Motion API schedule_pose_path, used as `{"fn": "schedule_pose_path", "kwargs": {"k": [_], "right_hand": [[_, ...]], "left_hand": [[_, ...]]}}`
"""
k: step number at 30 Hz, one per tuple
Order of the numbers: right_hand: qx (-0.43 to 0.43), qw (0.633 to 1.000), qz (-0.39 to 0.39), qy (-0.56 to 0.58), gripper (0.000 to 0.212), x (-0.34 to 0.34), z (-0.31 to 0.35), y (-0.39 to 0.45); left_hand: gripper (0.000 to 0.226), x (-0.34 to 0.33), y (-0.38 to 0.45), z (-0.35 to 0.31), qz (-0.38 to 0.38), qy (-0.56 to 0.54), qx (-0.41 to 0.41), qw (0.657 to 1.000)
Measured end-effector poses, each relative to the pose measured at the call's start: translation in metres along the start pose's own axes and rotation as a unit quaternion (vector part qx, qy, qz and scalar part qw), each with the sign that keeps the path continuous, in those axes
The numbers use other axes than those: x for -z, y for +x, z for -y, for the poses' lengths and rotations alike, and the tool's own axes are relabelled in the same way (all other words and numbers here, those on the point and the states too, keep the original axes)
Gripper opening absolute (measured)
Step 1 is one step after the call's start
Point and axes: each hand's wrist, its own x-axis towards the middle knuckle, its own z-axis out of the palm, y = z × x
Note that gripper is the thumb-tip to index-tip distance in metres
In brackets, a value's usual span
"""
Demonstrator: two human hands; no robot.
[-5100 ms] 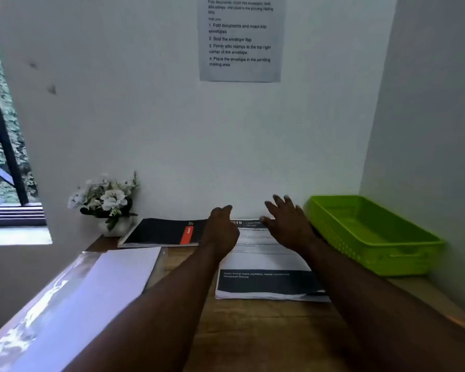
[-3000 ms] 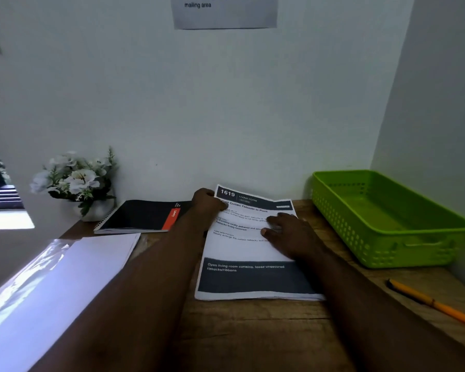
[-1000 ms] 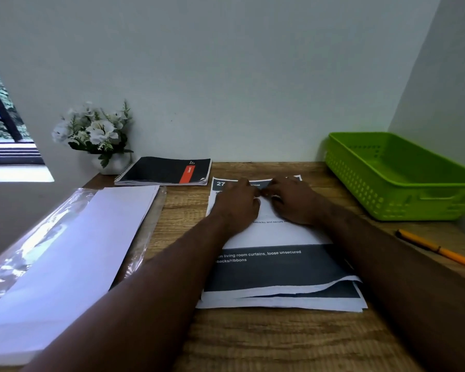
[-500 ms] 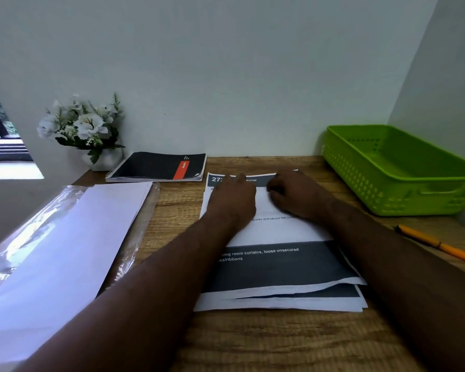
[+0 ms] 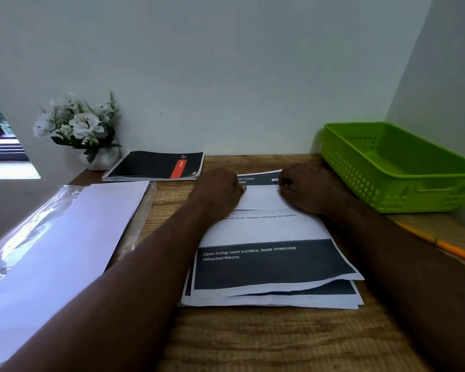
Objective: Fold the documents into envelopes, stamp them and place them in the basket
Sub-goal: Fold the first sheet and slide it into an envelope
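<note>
A stack of printed documents (image 5: 266, 264) lies on the wooden desk (image 5: 253, 342) in front of me. The far edge of the top sheet is folded toward me, so a white flap (image 5: 261, 198) shows between my hands. My left hand (image 5: 219, 191) holds the flap's left end with curled fingers. My right hand (image 5: 305, 191) holds its right end the same way. The green plastic basket (image 5: 360, 181) stands at the far right with nothing in it. A pile of white envelopes (image 5: 70, 237) lies in clear wrap on the left.
A black spiral notebook (image 5: 156, 166) with an orange stripe lies against the back wall. A small pot of white flowers (image 5: 78, 127) stands left of it. An orange pencil (image 5: 446, 247) lies on the desk's right side, in front of the basket.
The top sheet's far edge has come over toward me into a flap. My hands have slid apart to its two ends. The camera has tilted further down.
</note>
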Motion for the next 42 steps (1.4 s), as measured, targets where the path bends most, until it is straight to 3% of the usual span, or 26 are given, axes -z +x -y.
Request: {"fn": "schedule_pose_path", "kwargs": {"k": [4,10,12,16,18,20,23,26,30,33,38,42], "right_hand": [[-0.035,0.986,0.096,0.131,0.055,-0.006,-0.001,0.004],[-0.062,0.975,0.127,0.173,0.055,-0.008,-0.005,0.007],[-0.058,0.98,0.072,0.174,0.055,-0.005,-0.002,0.007],[-0.026,0.969,-0.176,0.171,0.02,0.01,0.007,0.006],[-0.001,0.971,-0.224,0.084,0.011,0.01,0.008,0.005],[0.033,0.979,-0.198,0.042,0.011,0.007,0.006,0.003],[0.073,0.989,-0.093,0.088,0.012,0.011,0.006,0.0],[0.039,0.99,-0.009,0.132,0.009,0.012,0.01,-0.002],[0.033,0.992,0.038,0.111,0.018,0.018,0.017,-0.004],[0.025,0.998,0.053,0.028,0.021,0.025,0.025,-0.005],[-0.006,0.996,0.053,0.069,0.029,-0.001,0.035,0.007],[-0.042,0.993,0.111,-0.015,0.042,-0.01,0.045,0.011]], "left_hand": [[0.034,-0.011,0.009,0.006,0.014,-0.017,0.0,1.0],[0.011,-0.008,0.007,0.004,-0.051,-0.064,-0.025,0.996],[0.007,-0.005,0.006,-0.001,-0.125,-0.072,-0.054,0.988],[0.004,0.001,0.004,-0.005,-0.324,0.001,-0.115,0.939],[0.004,0.002,0.002,-0.005,-0.346,0.023,-0.127,0.929],[0.004,0.002,0.0,-0.005,-0.32,0.026,-0.133,0.938],[0.015,0.003,-0.005,-0.007,-0.22,0.012,-0.134,0.966],[0.032,0.003,-0.004,-0.01,-0.111,-0.012,-0.111,0.988],[0.029,-0.01,-0.001,-0.01,0.013,-0.095,-0.05,0.994],[0.039,-0.015,0.0,-0.012,0.086,-0.073,-0.043,0.993],[0.045,-0.021,0.004,-0.01,0.103,0.001,-0.065,0.993],[0.05,-0.025,0.005,-0.009,0.107,0.019,-0.057,0.993]]}}
